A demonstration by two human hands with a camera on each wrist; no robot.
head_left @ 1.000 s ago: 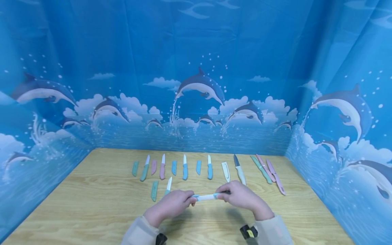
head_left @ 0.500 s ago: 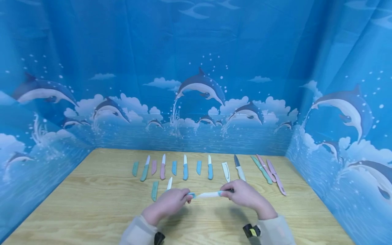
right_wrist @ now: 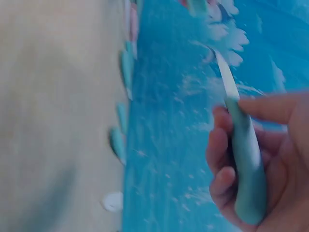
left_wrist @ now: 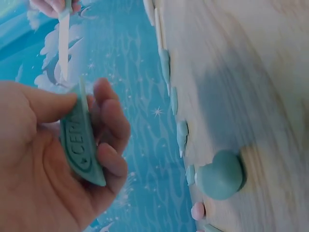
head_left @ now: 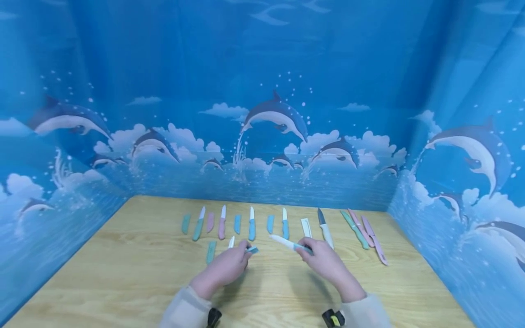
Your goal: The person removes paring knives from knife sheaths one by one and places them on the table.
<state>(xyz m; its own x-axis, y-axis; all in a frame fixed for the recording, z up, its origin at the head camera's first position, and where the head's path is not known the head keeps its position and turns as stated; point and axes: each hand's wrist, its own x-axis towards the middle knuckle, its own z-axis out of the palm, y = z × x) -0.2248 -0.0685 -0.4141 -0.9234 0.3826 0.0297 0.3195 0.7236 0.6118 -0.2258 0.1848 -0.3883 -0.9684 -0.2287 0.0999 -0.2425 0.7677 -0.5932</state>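
My left hand (head_left: 229,264) holds a teal blade cover (left_wrist: 79,140) with raised lettering, the thumb on one side and curled fingers on the other. My right hand (head_left: 326,262) grips a paring knife (right_wrist: 248,164) by its teal handle. Its white blade (head_left: 282,240) is bare and points left, toward the cover, with a gap between the two. Both hands are above the table. Just beyond the left hand lie a second teal cover (head_left: 211,252) and a white-bladed knife (head_left: 231,242), whose handle is hidden behind that hand.
Along the back of the wooden table (head_left: 135,255) runs a row of knives, including a pink one (head_left: 222,223) and a blue one (head_left: 252,228), with covers beside them. Farther right are a cream cover (head_left: 306,228), a dark-bladed knife (head_left: 326,231) and sheathed knives (head_left: 374,240). Dolphin-print curtains enclose three sides.
The blade has come out of the cover, and the hands have drawn apart. The knife has tilted so its tip points up and left. The head view has shifted slightly.
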